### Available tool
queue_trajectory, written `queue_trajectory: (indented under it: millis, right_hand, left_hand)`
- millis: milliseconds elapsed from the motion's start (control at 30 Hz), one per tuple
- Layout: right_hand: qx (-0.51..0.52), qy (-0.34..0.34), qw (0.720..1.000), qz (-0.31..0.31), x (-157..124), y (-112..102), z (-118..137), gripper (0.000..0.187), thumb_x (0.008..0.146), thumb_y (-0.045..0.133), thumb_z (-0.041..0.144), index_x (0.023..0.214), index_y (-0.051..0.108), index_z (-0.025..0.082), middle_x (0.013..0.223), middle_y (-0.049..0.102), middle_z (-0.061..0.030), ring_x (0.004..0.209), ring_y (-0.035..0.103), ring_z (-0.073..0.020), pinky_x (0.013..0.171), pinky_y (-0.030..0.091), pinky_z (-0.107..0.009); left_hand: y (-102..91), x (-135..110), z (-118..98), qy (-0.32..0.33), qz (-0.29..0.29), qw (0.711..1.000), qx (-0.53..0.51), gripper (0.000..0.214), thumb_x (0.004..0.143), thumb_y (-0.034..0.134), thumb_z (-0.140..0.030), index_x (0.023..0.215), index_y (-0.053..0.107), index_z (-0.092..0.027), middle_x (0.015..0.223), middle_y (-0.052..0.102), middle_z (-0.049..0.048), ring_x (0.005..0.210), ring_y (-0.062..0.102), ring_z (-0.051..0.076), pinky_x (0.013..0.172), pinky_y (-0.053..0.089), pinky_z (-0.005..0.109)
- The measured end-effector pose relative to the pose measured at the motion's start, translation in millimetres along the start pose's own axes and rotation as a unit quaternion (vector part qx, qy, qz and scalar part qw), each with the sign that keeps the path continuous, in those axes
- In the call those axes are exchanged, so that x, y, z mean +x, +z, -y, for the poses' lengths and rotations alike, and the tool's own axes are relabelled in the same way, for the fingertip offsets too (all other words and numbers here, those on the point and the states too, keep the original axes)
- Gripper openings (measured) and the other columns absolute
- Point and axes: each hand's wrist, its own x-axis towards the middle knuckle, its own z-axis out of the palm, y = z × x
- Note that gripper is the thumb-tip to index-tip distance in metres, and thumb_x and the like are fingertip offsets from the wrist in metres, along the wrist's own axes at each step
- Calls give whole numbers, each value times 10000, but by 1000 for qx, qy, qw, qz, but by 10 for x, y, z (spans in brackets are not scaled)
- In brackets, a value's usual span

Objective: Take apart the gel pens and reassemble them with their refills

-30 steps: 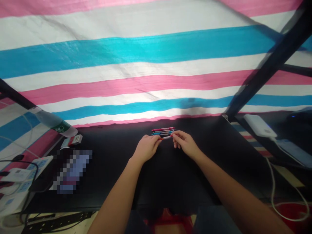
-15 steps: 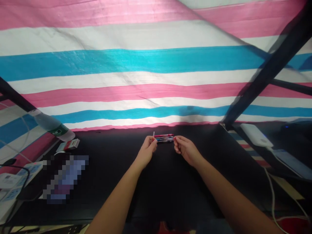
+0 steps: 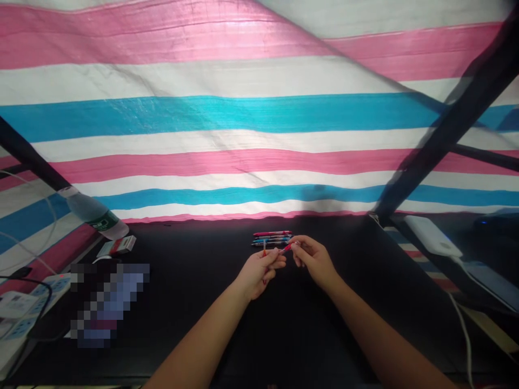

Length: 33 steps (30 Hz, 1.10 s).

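Near the far edge of the black desk [image 3: 194,335], three pens [image 3: 271,238] lie side by side, with wide desk on either side. Below them, unlike earlier, the hands have drawn back: the left hand [image 3: 257,274] curls its fingers around an upright slim pen [image 3: 264,265], and just beside it the right hand [image 3: 314,260] pinches a red-tipped pen [image 3: 287,248] between thumb and fingers.

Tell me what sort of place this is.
Probably a makeshift home desk area: a black desktop, a striped pink, white and blue tarpaulin behind it, and a power strip at its left.
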Motion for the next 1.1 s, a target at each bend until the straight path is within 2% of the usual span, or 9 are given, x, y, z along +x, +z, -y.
queue_trajectory:
  millis: [200, 500, 567, 667, 733, 833, 900, 1000, 1100]
  right_hand:
    - [-3, -4, 1000, -12, -18, 2, -12, 252, 912, 688, 467, 1011, 709, 236, 592, 558, 39, 493, 513, -135, 497, 415, -282]
    - [23, 9, 999, -34, 4, -26, 8, 298, 906, 688, 515, 1034, 703, 245, 618, 558, 22, 508, 528, -158, 467, 397, -285]
    - [28, -6, 998, -48, 15, -19, 16, 278, 907, 692, 511, 1010, 705, 253, 675, 597, 4, 557, 553, -167, 519, 443, -303]
    - [60, -35, 994, -83, 39, -12, 15, 240, 921, 678, 499, 952, 696, 262, 876, 679, -44, 762, 626, -208, 713, 522, -358]
    - [102, -32, 991, -84, 47, -16, -2, 228, 935, 658, 488, 943, 671, 260, 919, 670, -46, 836, 631, -220, 767, 521, -368]
    - [123, 9, 992, -40, 29, -23, -39, 206, 930, 663, 464, 964, 634, 262, 721, 561, 16, 646, 542, -169, 604, 455, -292]
    - [79, 27, 996, -3, 1, -15, -46, 216, 908, 690, 455, 1001, 639, 267, 687, 510, 37, 581, 470, -148, 538, 391, -265]
    - [-36, 0, 999, 39, -40, 17, -16, 207, 886, 721, 430, 993, 686, 257, 798, 585, 0, 653, 512, -161, 592, 418, -281]
    - [-91, -1, 994, 55, -48, 52, 22, 197, 903, 699, 435, 923, 713, 240, 726, 601, 1, 589, 513, -155, 555, 401, -283]
  left_hand:
    - [-14, 23, -5, -5, 8, 1000, -21, 129, 917, 724, -188, 873, 714, -67, 857, 719, 133, 619, 665, 77, 329, 210, 107]
    - [-43, 30, -34, 13, 11, 1000, -17, 173, 822, 815, -194, 902, 717, -77, 841, 710, 119, 635, 667, 93, 343, 188, 124]
    - [-49, 29, -40, 30, 11, 999, -12, 219, 790, 844, -231, 890, 717, -84, 836, 699, 106, 634, 652, 90, 354, 188, 128]
    - [-66, 33, -46, 83, 7, 996, 25, 300, 750, 874, -323, 873, 716, -100, 829, 685, 80, 611, 614, 81, 371, 189, 146]
    - [-76, 33, -48, 120, 4, 990, 77, 334, 770, 851, -392, 887, 715, -109, 783, 681, 56, 507, 523, 52, 379, 164, 170]
    - [-71, 13, -50, 180, -11, 965, 191, 335, 843, 766, -443, 948, 722, -128, 674, 683, 29, 403, 380, 45, 404, 192, 200]
    - [-51, -19, -51, 251, -31, 927, 277, 283, 868, 737, -418, 967, 738, -152, 638, 691, 25, 473, 495, 103, 485, 346, 221]
    - [-13, -79, -50, 337, -34, 869, 359, 182, 890, 717, -356, 955, 759, -192, 669, 711, 22, 665, 660, 186, 739, 488, 305]
    - [7, -116, -50, 355, -26, 856, 374, 134, 901, 704, -322, 946, 758, -207, 705, 724, 17, 664, 685, 195, 798, 494, 328]
